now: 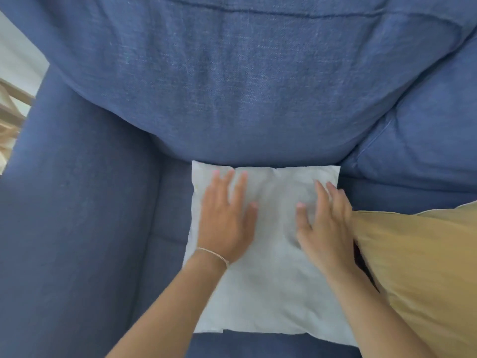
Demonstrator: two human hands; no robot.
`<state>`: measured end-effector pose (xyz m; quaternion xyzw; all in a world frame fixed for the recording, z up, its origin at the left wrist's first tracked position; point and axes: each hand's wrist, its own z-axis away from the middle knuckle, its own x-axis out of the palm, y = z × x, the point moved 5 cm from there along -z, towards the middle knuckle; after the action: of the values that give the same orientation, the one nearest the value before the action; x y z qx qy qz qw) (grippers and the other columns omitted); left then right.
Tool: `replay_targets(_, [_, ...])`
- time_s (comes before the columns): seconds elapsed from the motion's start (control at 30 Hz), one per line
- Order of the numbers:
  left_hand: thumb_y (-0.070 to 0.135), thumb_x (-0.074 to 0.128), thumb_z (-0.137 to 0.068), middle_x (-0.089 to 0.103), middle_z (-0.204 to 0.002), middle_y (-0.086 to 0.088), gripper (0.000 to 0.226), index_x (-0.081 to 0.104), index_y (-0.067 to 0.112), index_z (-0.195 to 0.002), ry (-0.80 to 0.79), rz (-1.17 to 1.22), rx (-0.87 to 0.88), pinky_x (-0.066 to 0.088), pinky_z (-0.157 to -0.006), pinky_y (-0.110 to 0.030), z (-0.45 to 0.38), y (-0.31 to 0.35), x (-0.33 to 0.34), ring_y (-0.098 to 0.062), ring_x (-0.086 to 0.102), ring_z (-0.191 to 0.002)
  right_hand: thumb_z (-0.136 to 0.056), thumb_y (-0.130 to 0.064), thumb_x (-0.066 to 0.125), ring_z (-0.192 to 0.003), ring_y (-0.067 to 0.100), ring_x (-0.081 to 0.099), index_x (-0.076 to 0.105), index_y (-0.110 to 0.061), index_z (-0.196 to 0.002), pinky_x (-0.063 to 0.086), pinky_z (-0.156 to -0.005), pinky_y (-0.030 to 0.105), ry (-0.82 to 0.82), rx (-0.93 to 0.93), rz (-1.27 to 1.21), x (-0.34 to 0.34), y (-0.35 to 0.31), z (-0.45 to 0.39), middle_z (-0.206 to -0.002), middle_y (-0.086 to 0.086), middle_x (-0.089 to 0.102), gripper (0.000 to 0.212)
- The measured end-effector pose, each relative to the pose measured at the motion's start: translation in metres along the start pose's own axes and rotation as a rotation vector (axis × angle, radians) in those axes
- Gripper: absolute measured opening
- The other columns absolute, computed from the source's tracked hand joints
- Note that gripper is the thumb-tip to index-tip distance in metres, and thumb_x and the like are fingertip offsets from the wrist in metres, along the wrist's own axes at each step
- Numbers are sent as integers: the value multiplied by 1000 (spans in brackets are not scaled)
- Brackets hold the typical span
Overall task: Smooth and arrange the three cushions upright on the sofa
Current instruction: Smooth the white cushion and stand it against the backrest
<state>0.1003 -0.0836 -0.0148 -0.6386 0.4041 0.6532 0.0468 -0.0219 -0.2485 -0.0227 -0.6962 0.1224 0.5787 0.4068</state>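
Note:
A pale white cushion leans against the blue sofa's back cushion, its top edge at the crease. My left hand lies flat on its upper left part, fingers spread. My right hand rests flat on its upper right part, fingers apart, holding nothing. A mustard-yellow cushion sits to the right, its left edge touching my right hand and wrist and overlapping the white cushion's right side. No third cushion is visible.
The sofa's left armrest rises beside the white cushion. A second blue back cushion fills the right. A strip of seat shows at the front. Wooden furniture stands past the armrest at far left.

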Motion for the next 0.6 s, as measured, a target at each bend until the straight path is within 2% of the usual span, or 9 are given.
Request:
replay_targets(0.03, [40, 44, -97, 37, -156, -14, 58, 39, 18, -151, -106, -10, 68, 28, -117, -49, 9, 8, 17, -38, 29, -147, -96, -46, 41, -150, 37, 28, 38, -16, -153, 27, -119, 52, -13, -83, 2, 9, -4, 0, -160, 15, 35, 64])
replay_targets(0.1, [52, 28, -99, 13, -167, -4, 61, 22, 33, -157, -351, -89, 28, 12, -124, -45, 28, -7, 52, -27, 9, -155, -100, -57, 25, -157, 25, 8, 19, -30, -160, 14, -124, 53, -264, -137, 97, 41, 13, 5, -171, 3, 8, 66])
replay_targets(0.17, [60, 17, -98, -5, -168, 4, 65, 6, 39, -157, -497, -173, -91, 3, -125, -42, 41, -34, 73, -19, -7, -155, -93, -71, 6, -156, 13, -13, -8, -43, -158, 1, -125, 54, -535, -29, 199, 72, 54, 13, -167, -12, -20, 72])
replay_targets(0.2, [61, 15, -97, -6, -168, 4, 66, 4, 39, -157, -508, -173, -131, 1, -125, -42, 40, -43, 78, -18, -9, -155, -91, -73, 4, -155, 10, -18, -13, -45, -156, -3, -125, 52, -575, 34, 195, 78, 70, 9, -166, -15, -24, 73])
replay_targets(0.37, [56, 18, -97, 3, -168, -4, 67, 12, 28, -158, -474, -174, -323, 4, -125, -43, 15, -60, 71, -23, -1, -155, -98, -58, 12, -157, 17, -6, 7, -38, -160, 10, -126, 44, -542, 156, 117, 65, 77, -13, -171, -9, -7, 65])
replay_targets(0.43, [52, 20, -98, 11, -167, -9, 68, 17, 18, -157, -392, -219, -411, 11, -123, -48, 1, -66, 61, -30, 5, -154, -102, -48, 20, -157, 26, 1, 19, -29, -160, 14, -125, 49, -412, 170, 101, 57, 67, -24, -171, 1, 2, 61])
replay_targets(0.47, [52, 20, -98, 16, -166, -11, 69, 21, 15, -156, -356, -240, -389, 15, -122, -50, -7, -61, 58, -34, 9, -153, -102, -44, 22, -157, 30, 5, 25, -25, -158, 15, -124, 51, -327, 126, 89, 53, 54, -30, -170, 7, 8, 60])
replay_targets(0.53, [52, 18, -97, 22, -164, -11, 70, 26, 15, -156, -342, -211, -167, 18, -121, -49, -15, -33, 60, -35, 13, -153, -100, -42, 26, -156, 33, 13, 34, -20, -155, 14, -124, 51, -239, -40, 45, 51, 26, -35, -168, 12, 19, 60])
replay_targets(0.6, [51, 18, -98, 23, -165, -8, 67, 28, 19, -156, -420, -145, 122, 17, -122, -46, -7, 1, 71, -29, 13, -154, -100, -49, 23, -157, 26, 10, 31, -28, -157, 10, -125, 47, -297, -174, 82, 63, 23, -25, -169, 6, 17, 61])
